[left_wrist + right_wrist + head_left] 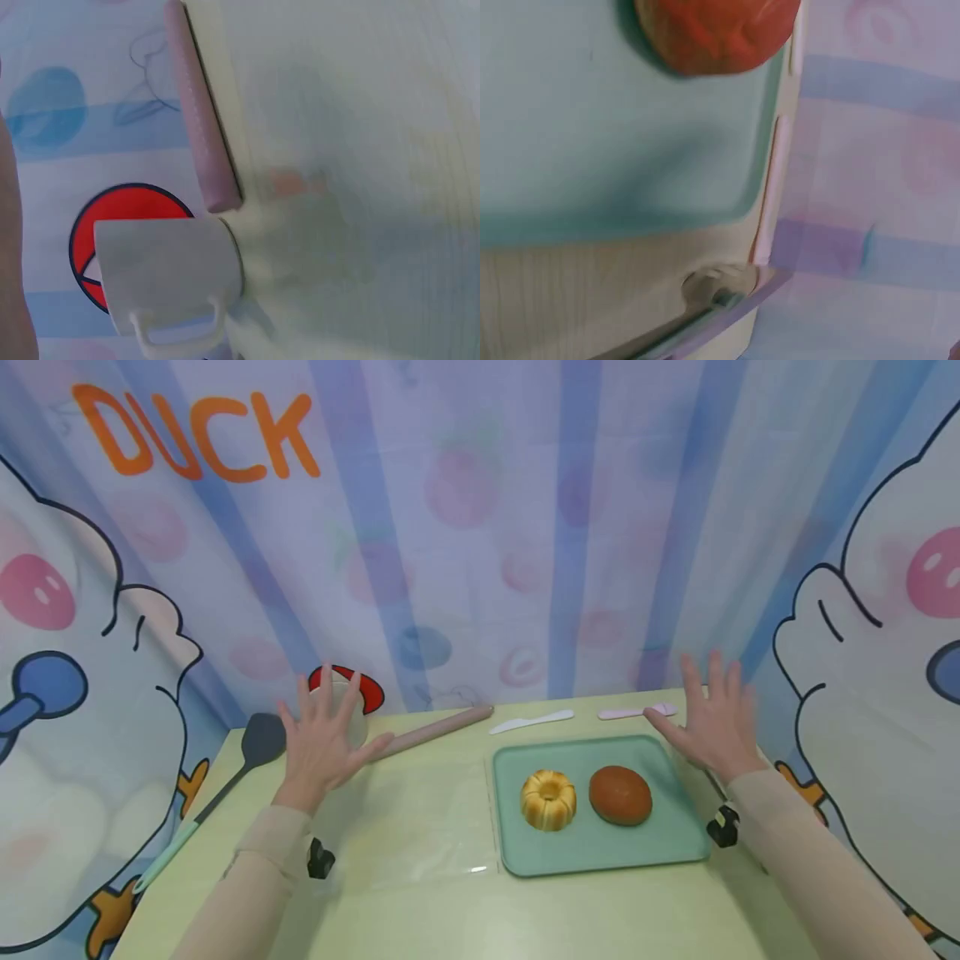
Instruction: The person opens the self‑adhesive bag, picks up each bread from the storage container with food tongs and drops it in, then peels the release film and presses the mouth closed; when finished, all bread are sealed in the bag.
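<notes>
My left hand [318, 747], fingers spread, is held over the left of the table, partly covering a white mug [169, 266] and near one end of a pink rolling pin [442, 730]. My right hand [716, 727], also spread and holding nothing, hovers by the right back corner of a green tray [600, 857]. On that tray sit a ring-shaped fluted bread [549, 810] and a round brown bun [620, 795]. A long utensil [712, 322] lies right of the tray, largely hidden by the right arm in the head view.
A turner with a dark head [264, 739] and green handle lies along the left table edge. Behind the tray are a white knife [532, 721] and a pink utensil [626, 713]. A clear plastic sheet [420, 831] lies left of the tray. A printed curtain [487, 527] hangs behind.
</notes>
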`<control>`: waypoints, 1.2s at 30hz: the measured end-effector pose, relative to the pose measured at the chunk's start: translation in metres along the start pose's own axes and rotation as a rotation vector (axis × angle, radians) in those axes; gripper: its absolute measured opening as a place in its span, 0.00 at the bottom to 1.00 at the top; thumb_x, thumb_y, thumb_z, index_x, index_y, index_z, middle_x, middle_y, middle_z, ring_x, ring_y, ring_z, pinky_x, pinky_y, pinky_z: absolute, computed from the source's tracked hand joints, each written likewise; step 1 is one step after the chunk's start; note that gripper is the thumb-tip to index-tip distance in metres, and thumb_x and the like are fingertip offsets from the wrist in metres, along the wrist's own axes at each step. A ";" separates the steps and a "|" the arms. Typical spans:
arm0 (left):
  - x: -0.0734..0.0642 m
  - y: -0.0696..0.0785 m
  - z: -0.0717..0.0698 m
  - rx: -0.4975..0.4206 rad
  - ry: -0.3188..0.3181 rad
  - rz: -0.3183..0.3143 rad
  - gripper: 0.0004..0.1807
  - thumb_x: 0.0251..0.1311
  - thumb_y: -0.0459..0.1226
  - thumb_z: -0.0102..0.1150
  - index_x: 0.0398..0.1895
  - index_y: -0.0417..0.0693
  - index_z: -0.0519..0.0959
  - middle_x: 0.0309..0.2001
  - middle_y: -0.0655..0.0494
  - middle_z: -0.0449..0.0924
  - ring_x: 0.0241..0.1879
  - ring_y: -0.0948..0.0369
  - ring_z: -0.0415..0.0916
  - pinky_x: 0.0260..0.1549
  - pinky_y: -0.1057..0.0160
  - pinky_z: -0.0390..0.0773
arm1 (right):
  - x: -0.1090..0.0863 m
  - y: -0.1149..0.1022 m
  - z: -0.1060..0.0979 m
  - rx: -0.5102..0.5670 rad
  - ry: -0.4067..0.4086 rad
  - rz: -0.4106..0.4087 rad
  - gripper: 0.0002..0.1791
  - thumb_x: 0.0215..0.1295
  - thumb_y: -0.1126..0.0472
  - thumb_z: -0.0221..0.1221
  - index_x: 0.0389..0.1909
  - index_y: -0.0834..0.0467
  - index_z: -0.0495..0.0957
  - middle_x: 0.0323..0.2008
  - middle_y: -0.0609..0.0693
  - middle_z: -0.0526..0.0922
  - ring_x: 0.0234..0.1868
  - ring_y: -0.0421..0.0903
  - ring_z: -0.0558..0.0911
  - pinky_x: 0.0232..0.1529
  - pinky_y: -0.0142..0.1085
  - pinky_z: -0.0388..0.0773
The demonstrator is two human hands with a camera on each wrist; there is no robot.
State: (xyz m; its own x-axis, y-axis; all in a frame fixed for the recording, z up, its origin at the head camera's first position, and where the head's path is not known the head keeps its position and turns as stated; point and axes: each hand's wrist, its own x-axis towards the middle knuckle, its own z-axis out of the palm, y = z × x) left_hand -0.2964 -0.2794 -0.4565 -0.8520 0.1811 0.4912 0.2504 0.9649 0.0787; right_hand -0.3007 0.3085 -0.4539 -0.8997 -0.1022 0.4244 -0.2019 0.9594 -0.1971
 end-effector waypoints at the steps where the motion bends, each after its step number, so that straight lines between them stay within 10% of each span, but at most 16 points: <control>1: -0.001 0.003 -0.001 -0.021 0.004 0.008 0.57 0.59 0.77 0.50 0.87 0.70 0.42 0.87 0.48 0.29 0.82 0.33 0.27 0.67 0.15 0.36 | -0.001 -0.004 -0.001 0.021 0.001 -0.016 0.58 0.69 0.28 0.56 0.86 0.55 0.42 0.83 0.72 0.37 0.79 0.80 0.42 0.69 0.80 0.44; 8: -0.005 0.029 -0.006 -0.141 0.044 0.128 0.50 0.68 0.73 0.45 0.86 0.59 0.53 0.86 0.42 0.39 0.82 0.32 0.39 0.68 0.18 0.47 | -0.008 -0.040 0.001 0.214 0.046 -0.197 0.51 0.71 0.41 0.62 0.83 0.61 0.51 0.82 0.70 0.48 0.82 0.71 0.46 0.77 0.69 0.46; 22: -0.031 0.082 0.031 -0.362 -0.168 0.258 0.30 0.77 0.48 0.52 0.77 0.44 0.70 0.79 0.37 0.61 0.75 0.38 0.64 0.71 0.27 0.59 | -0.035 -0.145 0.029 0.322 -0.110 -0.444 0.40 0.75 0.46 0.61 0.78 0.62 0.63 0.80 0.62 0.60 0.81 0.64 0.57 0.77 0.61 0.58; 36: -0.056 0.102 0.056 -0.381 -0.304 0.228 0.24 0.79 0.48 0.51 0.69 0.44 0.78 0.71 0.42 0.74 0.72 0.43 0.69 0.69 0.24 0.60 | -0.053 -0.211 0.074 0.322 -0.277 -0.628 0.32 0.74 0.52 0.64 0.70 0.66 0.73 0.71 0.64 0.73 0.74 0.62 0.71 0.72 0.53 0.72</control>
State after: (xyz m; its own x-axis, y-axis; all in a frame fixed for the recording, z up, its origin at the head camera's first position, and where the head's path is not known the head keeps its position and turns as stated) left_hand -0.2483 -0.1803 -0.5244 -0.8373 0.4790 0.2637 0.5452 0.7677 0.3366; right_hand -0.2392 0.0921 -0.5002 -0.6339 -0.7075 0.3126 -0.7734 0.5791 -0.2577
